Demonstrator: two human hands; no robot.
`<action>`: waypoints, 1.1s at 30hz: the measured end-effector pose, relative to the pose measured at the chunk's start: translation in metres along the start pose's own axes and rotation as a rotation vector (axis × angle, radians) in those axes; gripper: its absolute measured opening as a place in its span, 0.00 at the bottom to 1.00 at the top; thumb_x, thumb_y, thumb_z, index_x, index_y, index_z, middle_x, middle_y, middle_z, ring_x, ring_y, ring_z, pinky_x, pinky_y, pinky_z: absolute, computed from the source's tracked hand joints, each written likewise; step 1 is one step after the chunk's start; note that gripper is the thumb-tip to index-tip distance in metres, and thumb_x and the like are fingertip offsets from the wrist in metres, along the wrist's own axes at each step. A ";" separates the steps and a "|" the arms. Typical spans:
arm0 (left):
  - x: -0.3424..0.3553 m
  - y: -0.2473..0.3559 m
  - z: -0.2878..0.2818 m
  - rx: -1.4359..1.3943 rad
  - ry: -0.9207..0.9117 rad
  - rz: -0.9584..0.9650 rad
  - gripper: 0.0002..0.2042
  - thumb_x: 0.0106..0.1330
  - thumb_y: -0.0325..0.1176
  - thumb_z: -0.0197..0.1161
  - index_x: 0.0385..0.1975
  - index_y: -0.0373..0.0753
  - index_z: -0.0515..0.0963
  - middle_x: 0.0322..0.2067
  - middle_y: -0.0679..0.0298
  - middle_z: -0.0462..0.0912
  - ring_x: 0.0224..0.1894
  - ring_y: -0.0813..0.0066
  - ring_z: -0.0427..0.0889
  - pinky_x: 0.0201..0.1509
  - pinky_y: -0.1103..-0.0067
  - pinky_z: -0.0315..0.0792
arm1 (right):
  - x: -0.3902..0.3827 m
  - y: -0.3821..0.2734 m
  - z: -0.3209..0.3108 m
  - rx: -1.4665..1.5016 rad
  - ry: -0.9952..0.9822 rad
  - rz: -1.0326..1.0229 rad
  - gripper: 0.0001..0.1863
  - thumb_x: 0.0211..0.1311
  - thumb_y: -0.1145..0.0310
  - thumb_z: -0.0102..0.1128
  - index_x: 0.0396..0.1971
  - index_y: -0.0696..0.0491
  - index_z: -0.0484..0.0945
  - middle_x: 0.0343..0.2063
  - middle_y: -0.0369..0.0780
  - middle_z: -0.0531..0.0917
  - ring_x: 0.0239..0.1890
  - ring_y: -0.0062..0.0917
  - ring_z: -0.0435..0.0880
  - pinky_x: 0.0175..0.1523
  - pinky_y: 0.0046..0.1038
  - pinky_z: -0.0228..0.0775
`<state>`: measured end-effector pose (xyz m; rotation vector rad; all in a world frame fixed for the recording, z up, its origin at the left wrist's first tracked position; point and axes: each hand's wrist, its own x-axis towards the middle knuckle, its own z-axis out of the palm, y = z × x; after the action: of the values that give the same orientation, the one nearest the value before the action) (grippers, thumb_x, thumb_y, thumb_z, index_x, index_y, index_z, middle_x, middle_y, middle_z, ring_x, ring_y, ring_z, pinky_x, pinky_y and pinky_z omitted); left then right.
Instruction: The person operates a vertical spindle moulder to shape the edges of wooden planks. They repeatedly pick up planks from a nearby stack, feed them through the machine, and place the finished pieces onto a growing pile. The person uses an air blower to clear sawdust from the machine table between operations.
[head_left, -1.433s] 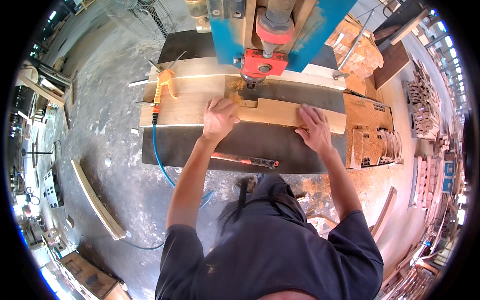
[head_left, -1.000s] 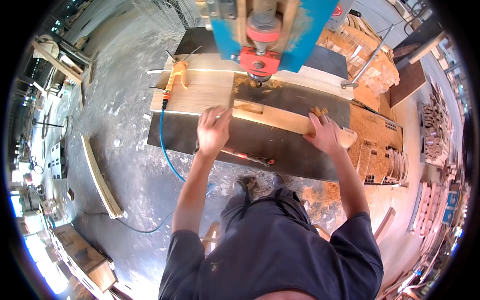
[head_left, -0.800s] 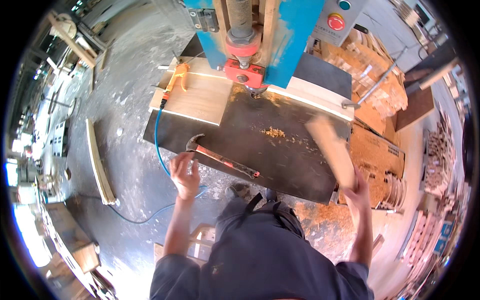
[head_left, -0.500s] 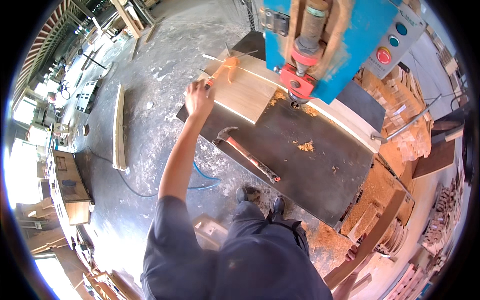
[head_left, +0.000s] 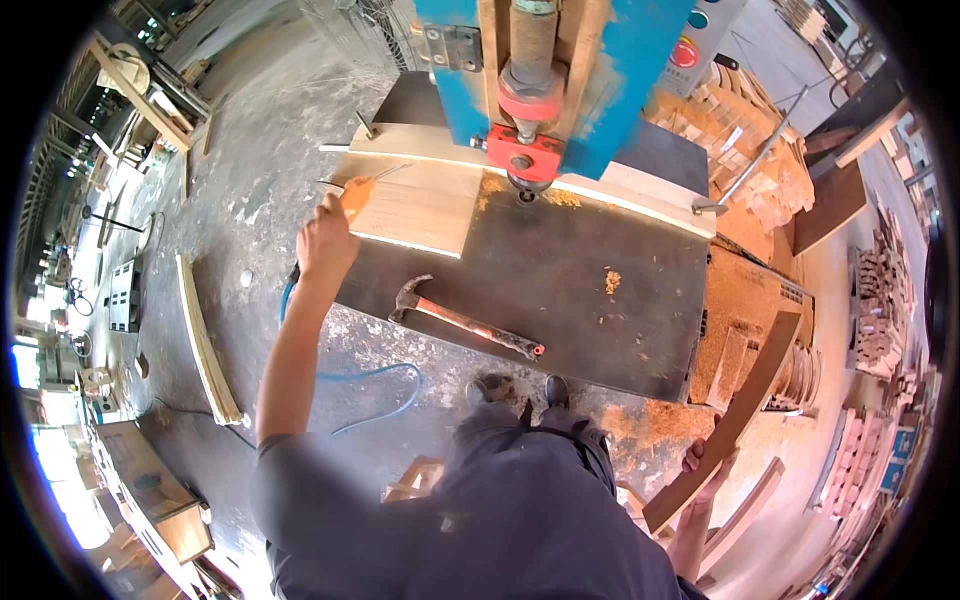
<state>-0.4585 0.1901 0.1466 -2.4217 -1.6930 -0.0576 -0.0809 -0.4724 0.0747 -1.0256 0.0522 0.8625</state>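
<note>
My left hand (head_left: 328, 243) is closed around an orange air blow gun (head_left: 357, 196), whose blue hose (head_left: 288, 298) hangs below my wrist. The gun is over the left end of a pale wooden board (head_left: 415, 212) lying on the dark machine table (head_left: 600, 335). At the lower right, my right hand (head_left: 714, 480) grips a long brown wooden plank (head_left: 735, 425), held tilted beside the table. A claw hammer (head_left: 465, 320) with a worn reddish handle rests near the table's front edge. Above the table hangs the red spindle head (head_left: 525, 157) of a blue machine (head_left: 625, 90).
A pale wooden fence (head_left: 650, 205) runs along the back of the table, with a clamp rod (head_left: 760, 150) at its right. Sawdust (head_left: 612, 282) lies on the table. Stacked wood pieces (head_left: 745, 150) stand to the right. A long timber (head_left: 205, 340) lies on the floor at left.
My view has turned, so the table and machine sit further left. My left hand has drawn back toward the board's left end with the blow gun. My right hand still holds the plank.
</note>
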 end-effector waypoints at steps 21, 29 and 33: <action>0.094 -0.001 0.134 -0.628 0.050 -0.104 0.32 0.66 0.46 0.71 0.67 0.37 0.73 0.65 0.47 0.75 0.67 0.48 0.75 0.65 0.57 0.73 | 0.003 0.024 0.001 -1.528 -0.237 -0.227 0.53 0.64 0.27 0.63 0.83 0.38 0.57 0.71 0.42 0.74 0.51 0.36 0.87 0.61 0.47 0.73; 0.092 0.024 0.096 -0.448 0.243 -0.154 0.22 0.70 0.41 0.66 0.62 0.40 0.79 0.61 0.53 0.79 0.68 0.53 0.74 0.69 0.62 0.73 | 0.021 0.031 0.129 -1.164 -0.444 -0.181 0.42 0.61 0.50 0.79 0.71 0.52 0.73 0.65 0.48 0.78 0.65 0.42 0.79 0.63 0.46 0.77; -0.007 0.016 0.081 -1.368 0.497 -0.544 0.16 0.70 0.24 0.61 0.57 0.36 0.84 0.45 0.58 0.90 0.45 0.68 0.88 0.48 0.76 0.81 | 0.029 0.014 0.215 -1.810 -0.591 -0.707 0.54 0.35 0.62 0.90 0.67 0.57 0.72 0.47 0.48 0.88 0.49 0.45 0.89 0.50 0.42 0.84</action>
<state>-0.4522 0.1928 0.0642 -1.9711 -2.2864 -2.2757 -0.1442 -0.2874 0.1698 -2.1280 -1.7669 0.3246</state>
